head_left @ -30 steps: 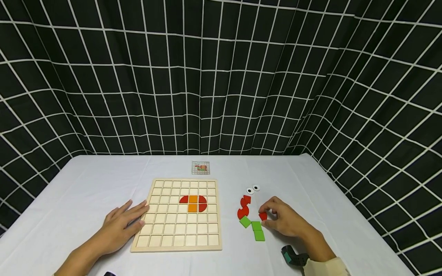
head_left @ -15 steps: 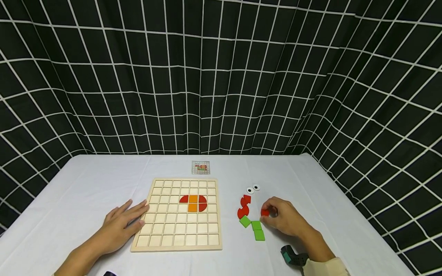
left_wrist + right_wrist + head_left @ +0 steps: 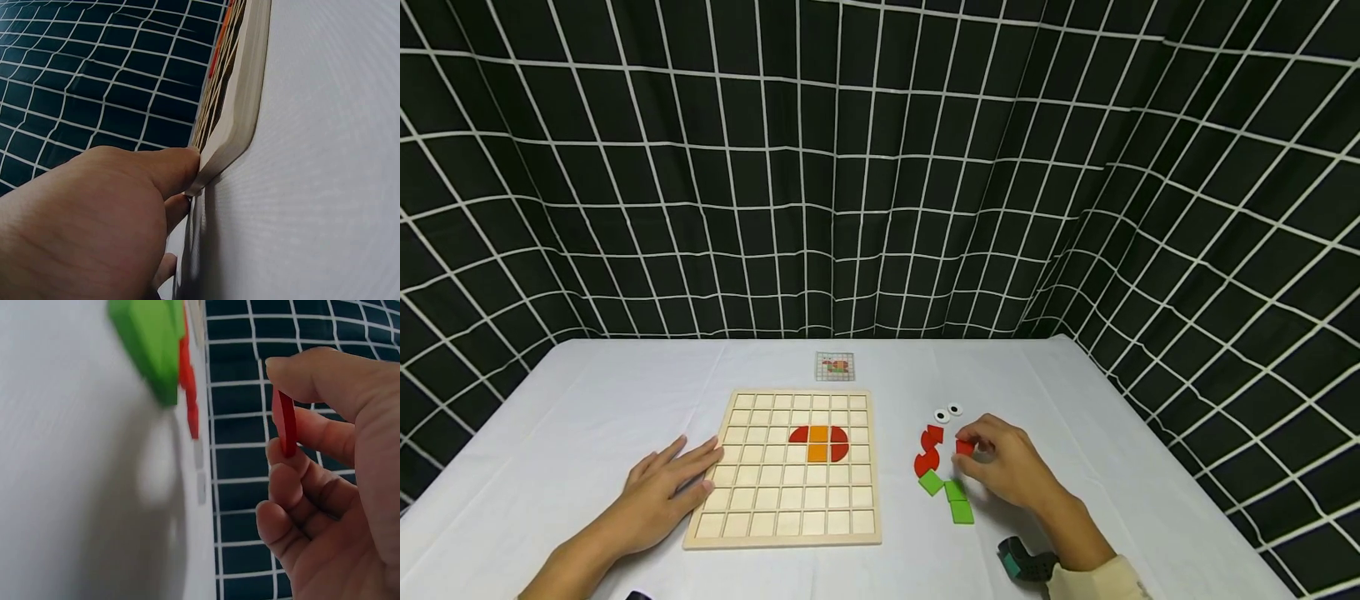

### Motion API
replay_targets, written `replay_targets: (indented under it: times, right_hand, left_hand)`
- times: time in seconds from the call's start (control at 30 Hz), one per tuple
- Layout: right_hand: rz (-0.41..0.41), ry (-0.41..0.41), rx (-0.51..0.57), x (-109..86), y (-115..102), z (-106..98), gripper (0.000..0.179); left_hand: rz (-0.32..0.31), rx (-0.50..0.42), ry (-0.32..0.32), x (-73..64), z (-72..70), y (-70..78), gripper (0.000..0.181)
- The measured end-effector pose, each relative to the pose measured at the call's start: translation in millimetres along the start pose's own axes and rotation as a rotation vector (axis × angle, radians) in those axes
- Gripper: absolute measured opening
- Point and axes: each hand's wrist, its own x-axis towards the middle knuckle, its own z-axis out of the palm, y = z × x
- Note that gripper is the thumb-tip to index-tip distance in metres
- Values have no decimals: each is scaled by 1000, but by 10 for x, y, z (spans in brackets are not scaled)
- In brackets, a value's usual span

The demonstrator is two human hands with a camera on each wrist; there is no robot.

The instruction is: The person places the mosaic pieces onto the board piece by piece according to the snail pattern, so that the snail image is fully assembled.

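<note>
My right hand (image 3: 1011, 462) pinches a small red tile (image 3: 964, 448) between thumb and fingers, and the right wrist view has this red tile (image 3: 285, 424) raised off the table. My left hand (image 3: 658, 500) rests at the left edge of the wooden grid board (image 3: 782, 542), fingers fairly straight; in the left wrist view the thumb touches the board's rim (image 3: 234, 119). Set in the board's cells are orange squares (image 3: 818, 452) and red rounded tiles (image 3: 839, 452). Left of my right hand lie loose red tiles (image 3: 927, 463) and green square tiles (image 3: 962, 512).
Two eye discs (image 3: 942, 416) lie beyond the red tiles. A small picture card (image 3: 835, 367) sits behind the board. White cloth covers the table (image 3: 625, 375), with a black gridded curtain (image 3: 850, 208) around it. A dark wrist device (image 3: 1026, 562) is at the right wrist.
My right hand has picked the red tile up off the table and moved it slightly away from me and to the left. The left hand stays put on the board's edge.
</note>
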Motion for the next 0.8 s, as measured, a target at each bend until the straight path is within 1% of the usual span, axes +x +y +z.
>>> replay_targets:
  times: [0.1, 0.2, 0.37, 0.47, 0.6, 0.8]
  right_hand:
    - [-41, 21, 12, 30, -54, 17, 23]
    - [-69, 20, 28, 52, -100, 40, 25]
    - [-91, 16, 37, 67, -148, 90, 22]
    - [-103, 25, 29, 70, -153, 120, 20]
    - [-95, 35, 24, 73, -150, 144, 22]
    - [-58, 44, 21, 88, -127, 174, 22]
  left_hand:
    - [-10, -5, -7, 3, 7, -9, 44]
    - [-8, -2, -9, 6, 16, -17, 44]
    - [10, 9, -3, 14, 21, -14, 44]
    - [2, 0, -15, 18, 21, -13, 45]
    - [-6, -15, -27, 16, 12, -8, 45]
    - [-8, -2, -15, 2, -1, -7, 44]
